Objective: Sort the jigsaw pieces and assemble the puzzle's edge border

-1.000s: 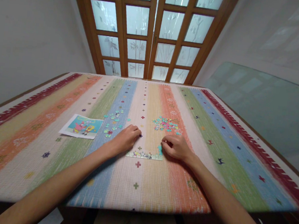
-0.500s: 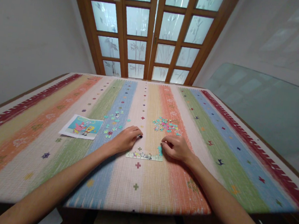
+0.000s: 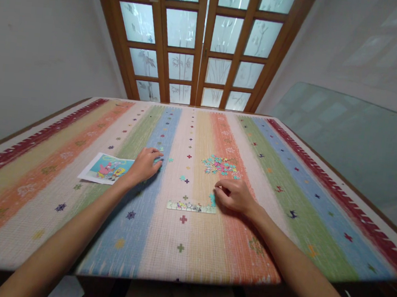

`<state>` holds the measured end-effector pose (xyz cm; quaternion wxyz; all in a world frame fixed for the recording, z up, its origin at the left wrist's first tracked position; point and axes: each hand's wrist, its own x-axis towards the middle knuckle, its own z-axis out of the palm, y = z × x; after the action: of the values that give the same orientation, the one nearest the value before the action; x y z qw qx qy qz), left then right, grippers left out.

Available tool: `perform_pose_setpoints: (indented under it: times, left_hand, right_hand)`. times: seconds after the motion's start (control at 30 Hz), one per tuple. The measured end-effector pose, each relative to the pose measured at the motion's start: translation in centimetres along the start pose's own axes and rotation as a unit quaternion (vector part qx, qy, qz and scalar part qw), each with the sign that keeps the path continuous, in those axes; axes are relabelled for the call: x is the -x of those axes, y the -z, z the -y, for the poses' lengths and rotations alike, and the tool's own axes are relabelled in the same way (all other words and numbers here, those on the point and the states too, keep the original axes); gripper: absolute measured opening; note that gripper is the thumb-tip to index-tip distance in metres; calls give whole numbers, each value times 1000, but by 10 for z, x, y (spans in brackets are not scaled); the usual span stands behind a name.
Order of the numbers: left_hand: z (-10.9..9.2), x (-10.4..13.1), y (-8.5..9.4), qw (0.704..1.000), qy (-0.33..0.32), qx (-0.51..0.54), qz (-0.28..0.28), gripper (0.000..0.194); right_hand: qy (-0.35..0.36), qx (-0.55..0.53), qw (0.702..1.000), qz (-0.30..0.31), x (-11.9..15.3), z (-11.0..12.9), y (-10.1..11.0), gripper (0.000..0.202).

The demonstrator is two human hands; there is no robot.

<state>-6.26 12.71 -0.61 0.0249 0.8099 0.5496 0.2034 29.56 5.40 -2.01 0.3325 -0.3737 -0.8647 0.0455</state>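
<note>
My left hand [image 3: 146, 165] is over the loose jigsaw pieces on the blue stripe, its fingers stretched out and apart from the thumb. Most of those pieces are hidden under it; one piece [image 3: 161, 149] shows past its fingertips. A single turquoise piece [image 3: 182, 178] lies by itself between my hands. My right hand [image 3: 235, 195] rests closed in a pinch; whatever is at its fingertips is too small to make out. Beside it, turquoise pieces [image 3: 212, 199] rise from the right end of a joined puzzle strip [image 3: 191, 208].
A heap of mixed puzzle pieces [image 3: 220, 165] lies beyond my right hand. On the left is a printed cartoon picture [image 3: 106, 168], partly behind my left wrist. A striped cloth [image 3: 181, 234] covers the table. Wooden glazed doors [image 3: 202, 59] stand behind it.
My left hand has moved left from the middle to the loose pieces, and its fingers have opened. A turquoise piece now shows where it was. My right hand has hardly moved.
</note>
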Motion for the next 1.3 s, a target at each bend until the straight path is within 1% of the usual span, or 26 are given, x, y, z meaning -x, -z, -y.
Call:
perform_pose_setpoints:
  times: [0.13, 0.3, 0.4, 0.5, 0.57, 0.63, 0.73, 0.8, 0.93, 1.03, 1.13, 1.3]
  left_hand:
    - [17, -2, 6, 1000, 16, -4, 3, 32]
    - [25, -4, 8, 1000, 26, 2, 1, 31]
    - [25, 1, 11, 1000, 6, -4, 0, 31]
    - [31, 9, 20, 1000, -24, -10, 3, 35]
    - [40, 15, 28, 999, -28, -9, 10, 37]
    - [51, 19, 34, 999, -27, -8, 21, 35]
    - [65, 22, 38, 999, -26, -5, 30, 30]
    - [70, 24, 39, 999, -30, -1, 39, 30]
    - [72, 27, 42, 997, -40, -5, 61, 33]
    - [71, 28, 46, 997, -38, -17, 66, 36]
    - [71, 29, 49, 998, -28, -30, 56, 37]
    - [67, 31, 53, 997, 11, -64, 30, 38]
  right_hand:
    - [-6, -1, 1000, 0, -1, 0, 2, 20]
    - [-29, -11, 999, 18, -2, -1, 7, 24]
    - [-39, -18, 999, 29, -1, -4, 8, 26]
    - [-43, -13, 998, 35, 0, -7, 7, 26]
    - [-40, -10, 998, 38, 1, -7, 6, 25]
    - [-35, -10, 998, 42, 1, -7, 5, 26]
    - [-33, -9, 998, 48, 0, -6, 5, 26]
    - [-36, -8, 998, 50, 0, -6, 5, 25]
    - [-37, -8, 998, 55, 0, -6, 6, 26]
    - [-31, -6, 998, 52, 0, -6, 6, 27]
    - [-31, -6, 998, 52, 0, -6, 5, 27]
    - [-34, -7, 998, 56, 0, -6, 6, 26]
